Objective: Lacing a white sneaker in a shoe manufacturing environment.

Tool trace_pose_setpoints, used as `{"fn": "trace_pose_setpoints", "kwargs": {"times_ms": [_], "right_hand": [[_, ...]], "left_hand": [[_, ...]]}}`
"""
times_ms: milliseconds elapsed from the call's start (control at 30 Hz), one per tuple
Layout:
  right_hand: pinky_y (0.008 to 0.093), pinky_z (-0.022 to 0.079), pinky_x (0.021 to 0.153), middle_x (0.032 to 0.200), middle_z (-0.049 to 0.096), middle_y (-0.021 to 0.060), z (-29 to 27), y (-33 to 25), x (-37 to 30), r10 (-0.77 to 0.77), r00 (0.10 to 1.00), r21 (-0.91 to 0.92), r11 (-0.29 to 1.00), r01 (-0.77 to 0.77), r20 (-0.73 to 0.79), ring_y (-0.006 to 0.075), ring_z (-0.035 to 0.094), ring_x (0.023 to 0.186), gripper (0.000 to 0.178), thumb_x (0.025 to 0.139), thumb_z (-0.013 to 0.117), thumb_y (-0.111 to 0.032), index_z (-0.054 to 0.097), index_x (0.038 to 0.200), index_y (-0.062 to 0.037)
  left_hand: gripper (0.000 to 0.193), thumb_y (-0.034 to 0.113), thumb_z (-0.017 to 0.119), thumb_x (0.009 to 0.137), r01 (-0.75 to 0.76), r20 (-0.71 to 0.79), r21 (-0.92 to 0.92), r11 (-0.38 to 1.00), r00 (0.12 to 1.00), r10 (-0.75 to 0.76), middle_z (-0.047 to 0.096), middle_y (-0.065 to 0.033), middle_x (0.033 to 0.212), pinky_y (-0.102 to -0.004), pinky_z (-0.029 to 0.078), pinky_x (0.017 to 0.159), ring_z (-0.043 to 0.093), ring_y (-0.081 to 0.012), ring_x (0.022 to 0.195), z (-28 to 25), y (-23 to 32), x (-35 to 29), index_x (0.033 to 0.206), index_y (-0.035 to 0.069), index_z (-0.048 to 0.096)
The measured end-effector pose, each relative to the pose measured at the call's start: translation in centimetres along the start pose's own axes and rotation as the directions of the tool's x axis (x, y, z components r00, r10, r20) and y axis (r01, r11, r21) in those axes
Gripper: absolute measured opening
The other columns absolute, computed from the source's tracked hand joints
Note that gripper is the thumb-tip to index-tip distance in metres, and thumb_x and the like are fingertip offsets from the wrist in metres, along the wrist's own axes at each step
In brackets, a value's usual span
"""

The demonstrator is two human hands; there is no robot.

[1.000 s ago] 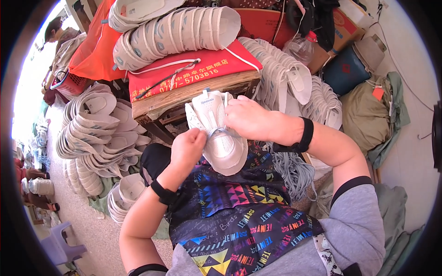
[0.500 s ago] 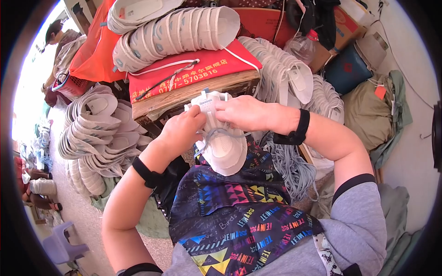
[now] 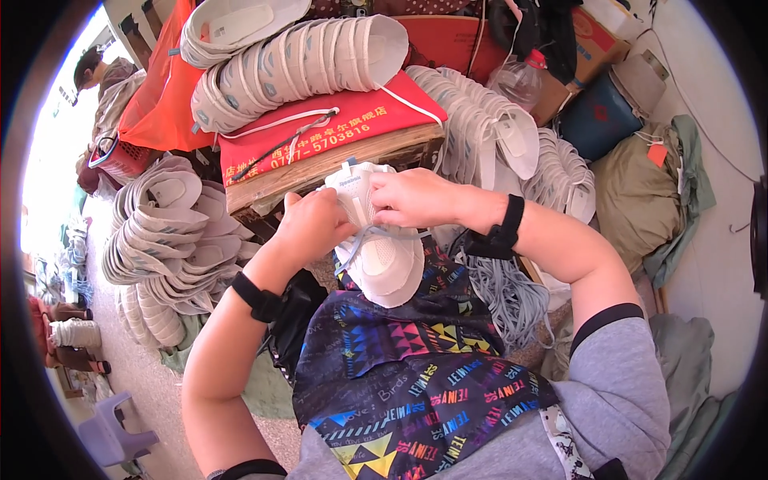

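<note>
A white shoe upper [image 3: 386, 274] lies over my apron, toe toward me and tongue pointing away. A grey-blue shoelace [image 3: 370, 231] crosses its lower eyelets. My left hand [image 3: 314, 222] is closed on the left eyelet edge, fingertips pressed in beside the tongue. On the other side my right hand [image 3: 410, 198] pinches the right edge, its knuckles bent. The fingertips hide part of the edges, so whether they also hold lace cannot be made out.
Ahead stands a wooden bench [image 3: 336, 170] with a red bag [image 3: 320, 136] and nested shoe uppers [image 3: 304, 68]. More stacked uppers [image 3: 160, 232] lie at left and others [image 3: 488, 120] at right. Loose grey-blue laces [image 3: 508, 296] hang beside my lap. A purple stool [image 3: 120, 430] stands lower left.
My right hand has slid slightly toward me along the upper, its fingers more curled. The left hand has shifted a little left, thumb side raised. The whole view has moved slightly.
</note>
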State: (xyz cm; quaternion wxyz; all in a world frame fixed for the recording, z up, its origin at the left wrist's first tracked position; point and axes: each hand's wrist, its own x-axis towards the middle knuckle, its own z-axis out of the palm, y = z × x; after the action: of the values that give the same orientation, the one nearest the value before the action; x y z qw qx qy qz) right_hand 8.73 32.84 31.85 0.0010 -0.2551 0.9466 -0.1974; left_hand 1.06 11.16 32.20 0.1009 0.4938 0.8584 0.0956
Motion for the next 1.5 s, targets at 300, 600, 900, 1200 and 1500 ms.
{"fn": "trace_pose_setpoints", "kwargs": {"times_ms": [300, 600, 900, 1200, 1500], "right_hand": [[0.0399, 0.049, 0.066, 0.084, 0.062, 0.0057, 0.4, -0.2, 1.6, 0.251, 0.966, -0.015, 0.968, -0.251, 0.067, 0.0288, 0.063, 0.078, 0.022, 0.073, 0.072, -0.030, 0.065, 0.068, -0.0097], [0.0484, 0.051, 0.062, 0.088, 0.062, 0.0144, 5.9, 0.0, -0.5, 0.374, 0.799, 0.294, 0.920, -0.258, -0.471, 0.0361, 0.064, 0.072, 0.020, 0.076, 0.067, -0.025, 0.060, 0.085, -0.0079], [0.0409, 0.048, 0.067, 0.083, 0.056, 0.0132, 5.8, -1.5, 0.4, 0.441, 0.728, 0.444, 0.872, -0.207, -0.525, 0.0319, 0.060, 0.077, 0.025, 0.081, 0.069, -0.023, 0.059, 0.070, -0.0029], [0.0378, 0.048, 0.070, 0.088, 0.057, 0.0131, 5.3, -3.1, -0.8, 0.414, 0.775, 0.507, 0.850, -0.142, -0.478, 0.0315, 0.061, 0.079, 0.023, 0.085, 0.066, -0.022, 0.060, 0.080, -0.0005], [0.0234, 0.049, 0.055, 0.088, 0.062, 0.0029, 2.9, -4.5, -0.4, 0.580, 0.811, 0.978, 0.202, -0.049, -0.079, 0.0069, 0.059, 0.062, 0.023, 0.096, 0.060, -0.024, 0.061, 0.091, -0.0012]], "left_hand": [[0.024, 0.032, 0.072, 0.073, 0.158, -0.100, -0.306, 0.939, 0.975, -0.196, 0.056, -0.0073, 0.085, -0.0404, 0.044, 0.072, 0.059, -0.0257, 0.083, 1.9, -0.7, 0.2, 0.072, 0.008, 0.070], [0.020, 0.010, 0.075, 0.072, -0.058, -0.623, -0.516, 0.854, 0.710, -0.328, 0.051, -0.0083, 0.076, -0.0345, 0.043, 0.066, 0.054, -0.0237, 0.075, 8.1, 0.3, 0.1, 0.064, 0.000, 0.059], [0.025, 0.008, 0.066, 0.088, -0.103, -0.343, -0.912, 0.397, 0.721, -0.602, 0.048, -0.0013, 0.080, -0.0268, 0.038, 0.068, 0.046, -0.0110, 0.076, 5.7, 2.1, 0.0, 0.066, 0.000, 0.057], [0.022, 0.013, 0.060, 0.095, -0.124, -0.364, -0.869, 0.480, 0.817, -0.447, 0.056, -0.0029, 0.075, -0.0230, 0.038, 0.055, 0.048, -0.0092, 0.062, 4.7, 4.6, -1.8, 0.078, 0.000, 0.057], [0.023, 0.020, 0.051, 0.101, -0.239, -0.254, -0.966, 0.095, 0.825, -0.504, 0.063, -0.0073, 0.082, -0.0230, 0.052, 0.061, 0.062, -0.0110, 0.066, 3.8, 5.3, -1.0, 0.090, 0.000, 0.054]]}}
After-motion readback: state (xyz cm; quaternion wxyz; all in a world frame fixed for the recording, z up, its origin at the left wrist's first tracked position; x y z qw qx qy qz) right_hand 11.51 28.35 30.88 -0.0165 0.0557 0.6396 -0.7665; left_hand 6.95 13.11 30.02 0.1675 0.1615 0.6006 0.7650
